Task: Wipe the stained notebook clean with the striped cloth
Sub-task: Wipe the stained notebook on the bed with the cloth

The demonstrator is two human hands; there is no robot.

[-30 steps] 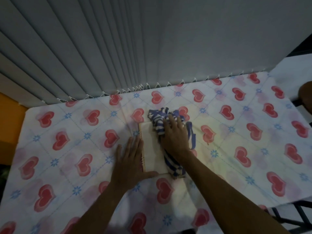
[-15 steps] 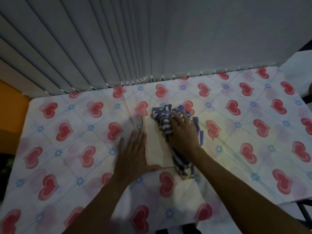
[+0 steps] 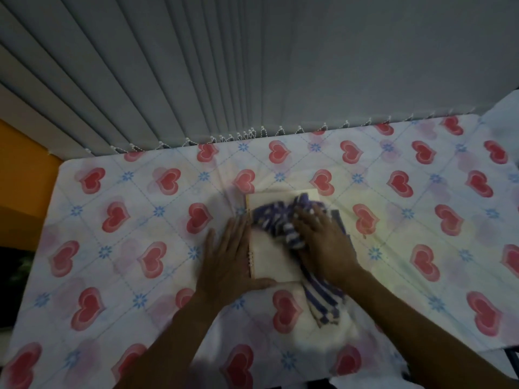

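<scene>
A cream spiral-bound notebook (image 3: 271, 262) lies in the middle of the table, its binding along the left edge. A blue-and-white striped cloth (image 3: 273, 221) is bunched on its upper half, and a tail of it trails off the notebook's lower right corner. My right hand (image 3: 323, 240) presses down on the cloth, fingers pointing up-left; the cloth is blurred with motion. My left hand (image 3: 229, 259) lies flat beside the binding, its thumb along the notebook's bottom edge, holding the book in place. No stain is discernible in the dim light.
A tablecloth (image 3: 140, 220) with red hearts and blue flowers covers the table. Grey vertical blinds (image 3: 252, 66) hang right behind the far edge. An orange surface (image 3: 25, 169) sits at the left, and a dark metal frame (image 3: 511, 357) shows at the bottom right.
My right hand has dragged the cloth leftward across the notebook's upper part, uncovering the top right corner. The left hand has kept its hold. The camera view has shifted slightly.
</scene>
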